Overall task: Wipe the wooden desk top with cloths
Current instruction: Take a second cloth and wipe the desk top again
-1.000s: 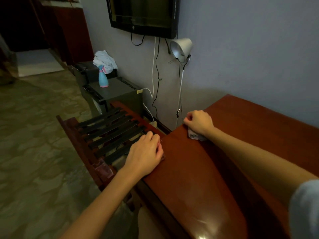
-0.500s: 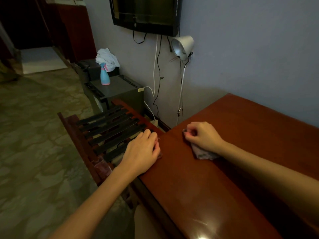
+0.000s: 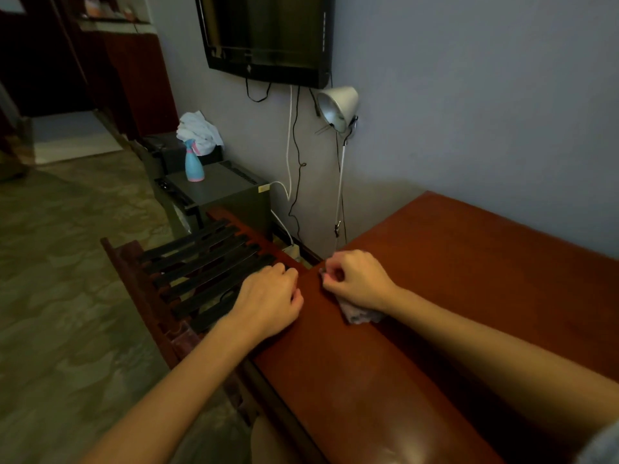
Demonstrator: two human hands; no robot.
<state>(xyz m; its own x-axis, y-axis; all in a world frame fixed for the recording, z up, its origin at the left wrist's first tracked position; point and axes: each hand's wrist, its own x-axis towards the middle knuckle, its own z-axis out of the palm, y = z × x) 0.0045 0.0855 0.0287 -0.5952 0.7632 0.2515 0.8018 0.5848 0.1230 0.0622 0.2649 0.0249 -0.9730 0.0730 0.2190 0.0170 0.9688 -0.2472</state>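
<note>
the right hand [image 3: 360, 279] has its grip closed on a small crumpled grey cloth [image 3: 361, 315]: fingers curled in, thumb pinching the front of it, the rest of the cloth bunched out from under the heel of the palm. hand and cloth press on the glossy reddish-brown wooden table [image 3: 469, 262], near its left edge and close to the far corner by the wall.

just beside it, not touching, the left hand [image 3: 268, 298] lies palm down on the table's left edge, its grip loose, fingers relaxed and drooping over the side. whether anything lies under that palm cannot be told.

past the left fingers, lower than the table top, stands a dark slatted wooden rack [image 3: 201, 262]. beyond the rack is a grey metal box [image 3: 221, 185] carrying a light blue spray bottle with a pink base [image 3: 193, 164], and behind the bottle sits a rumpled white towel [image 3: 199, 132]. on the grey wall above the corner hang a white cone-shaded lamp [image 3: 338, 107] and a black flat television [image 3: 268, 38], with cables trailing down.
</note>
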